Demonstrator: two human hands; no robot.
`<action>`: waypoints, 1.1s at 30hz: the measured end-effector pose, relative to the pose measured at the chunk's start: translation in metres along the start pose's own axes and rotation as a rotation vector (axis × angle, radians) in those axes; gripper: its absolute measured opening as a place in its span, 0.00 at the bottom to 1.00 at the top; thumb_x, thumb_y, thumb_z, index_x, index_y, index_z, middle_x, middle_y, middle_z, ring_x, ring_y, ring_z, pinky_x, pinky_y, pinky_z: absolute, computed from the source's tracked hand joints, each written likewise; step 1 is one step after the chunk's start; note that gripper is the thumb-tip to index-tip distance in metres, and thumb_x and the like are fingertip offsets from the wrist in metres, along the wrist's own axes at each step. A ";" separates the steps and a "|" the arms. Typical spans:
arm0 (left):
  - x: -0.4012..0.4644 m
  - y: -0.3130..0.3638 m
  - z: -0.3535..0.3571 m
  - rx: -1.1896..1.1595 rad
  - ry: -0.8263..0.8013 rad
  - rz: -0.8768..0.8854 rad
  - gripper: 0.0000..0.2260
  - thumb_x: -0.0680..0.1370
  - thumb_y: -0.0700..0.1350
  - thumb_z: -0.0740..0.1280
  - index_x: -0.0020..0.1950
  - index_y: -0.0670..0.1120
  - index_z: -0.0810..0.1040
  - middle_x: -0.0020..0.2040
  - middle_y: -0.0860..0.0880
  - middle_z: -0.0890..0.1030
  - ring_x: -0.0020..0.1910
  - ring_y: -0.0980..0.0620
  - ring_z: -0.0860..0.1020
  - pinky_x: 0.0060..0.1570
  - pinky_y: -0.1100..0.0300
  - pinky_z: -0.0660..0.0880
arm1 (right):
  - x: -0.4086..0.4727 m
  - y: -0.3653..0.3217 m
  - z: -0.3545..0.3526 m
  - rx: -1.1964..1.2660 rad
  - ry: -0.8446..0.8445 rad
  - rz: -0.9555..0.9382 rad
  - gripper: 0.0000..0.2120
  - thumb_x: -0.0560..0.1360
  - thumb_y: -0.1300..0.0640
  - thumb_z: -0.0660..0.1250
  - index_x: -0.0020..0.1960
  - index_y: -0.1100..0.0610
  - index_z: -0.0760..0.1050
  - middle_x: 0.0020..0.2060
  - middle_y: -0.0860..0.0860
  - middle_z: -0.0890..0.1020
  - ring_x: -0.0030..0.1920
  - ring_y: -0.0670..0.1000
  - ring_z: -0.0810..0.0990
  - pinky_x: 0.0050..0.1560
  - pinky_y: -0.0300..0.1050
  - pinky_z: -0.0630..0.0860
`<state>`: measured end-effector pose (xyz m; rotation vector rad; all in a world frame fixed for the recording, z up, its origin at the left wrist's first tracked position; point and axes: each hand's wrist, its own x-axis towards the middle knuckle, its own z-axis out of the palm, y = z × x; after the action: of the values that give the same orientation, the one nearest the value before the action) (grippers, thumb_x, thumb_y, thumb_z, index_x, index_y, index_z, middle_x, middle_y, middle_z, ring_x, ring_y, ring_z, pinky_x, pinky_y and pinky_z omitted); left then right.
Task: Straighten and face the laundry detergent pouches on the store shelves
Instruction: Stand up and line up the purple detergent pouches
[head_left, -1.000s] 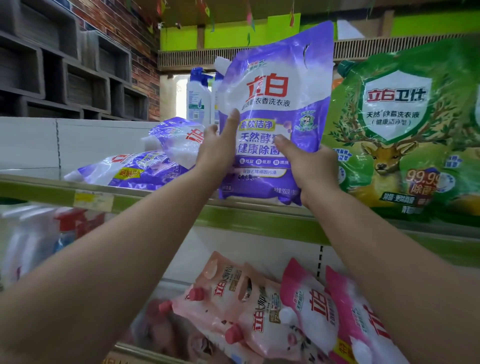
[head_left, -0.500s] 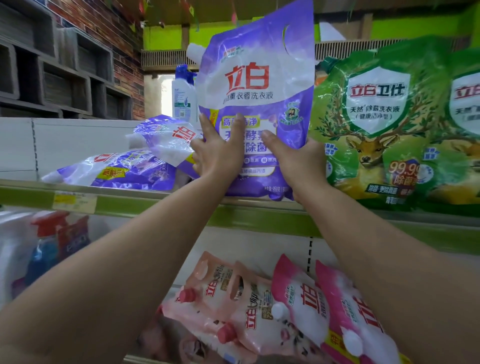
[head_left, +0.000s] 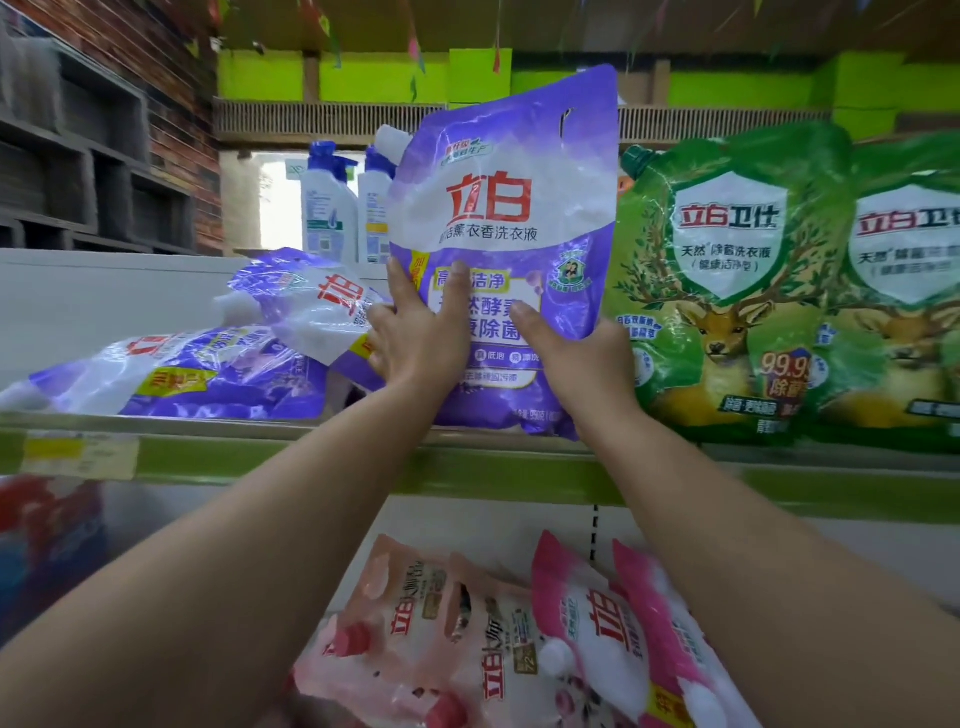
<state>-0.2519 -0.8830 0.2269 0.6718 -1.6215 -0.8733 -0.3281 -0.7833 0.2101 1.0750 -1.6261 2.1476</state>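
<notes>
A purple detergent pouch (head_left: 498, 208) stands upright on the top shelf, label facing me, spout at its upper left. My left hand (head_left: 415, 338) presses flat on its lower front with straight fingers. My right hand (head_left: 582, 358) grips its lower right edge, thumb across the front. To the left, two more purple pouches lie toppled: one (head_left: 311, 306) leans on the other (head_left: 182, 374), which lies flat. Two green pouches (head_left: 727, 291) (head_left: 904, 291) stand upright just right of the held pouch.
The green shelf edge (head_left: 311, 462) carries a yellow price label (head_left: 78, 457). White bottles (head_left: 327, 208) stand behind the purple pouches. On the shelf below, pink pouches (head_left: 467, 623) (head_left: 613, 639) lean at angles. Blurred spray bottles (head_left: 47, 530) are at lower left.
The purple pouch has stayed upright between my hands. My left fingers have spread flat onto its front, and my right thumb has slid further across the label.
</notes>
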 end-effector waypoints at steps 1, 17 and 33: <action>0.001 -0.001 0.000 -0.006 0.000 -0.001 0.34 0.77 0.68 0.53 0.79 0.55 0.48 0.75 0.41 0.57 0.73 0.40 0.59 0.72 0.43 0.56 | 0.000 0.000 0.001 -0.006 -0.004 -0.004 0.12 0.64 0.46 0.77 0.42 0.50 0.79 0.35 0.39 0.82 0.36 0.36 0.81 0.34 0.32 0.75; 0.004 -0.010 -0.013 -0.074 -0.115 0.042 0.33 0.78 0.65 0.56 0.79 0.56 0.49 0.75 0.43 0.57 0.73 0.41 0.61 0.71 0.43 0.61 | 0.002 -0.001 0.008 -0.055 0.010 0.097 0.17 0.64 0.43 0.76 0.47 0.51 0.79 0.43 0.44 0.83 0.45 0.49 0.83 0.47 0.48 0.80; 0.010 -0.008 -0.004 -0.058 -0.226 0.006 0.33 0.78 0.66 0.53 0.79 0.56 0.47 0.78 0.44 0.50 0.76 0.42 0.54 0.73 0.42 0.55 | -0.002 -0.004 0.008 -0.199 0.092 0.032 0.23 0.65 0.41 0.75 0.52 0.55 0.79 0.42 0.46 0.82 0.43 0.48 0.80 0.38 0.38 0.73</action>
<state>-0.2502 -0.8958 0.2264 0.5429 -1.7899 -1.0169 -0.3208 -0.7887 0.2129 0.8845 -1.7799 1.9727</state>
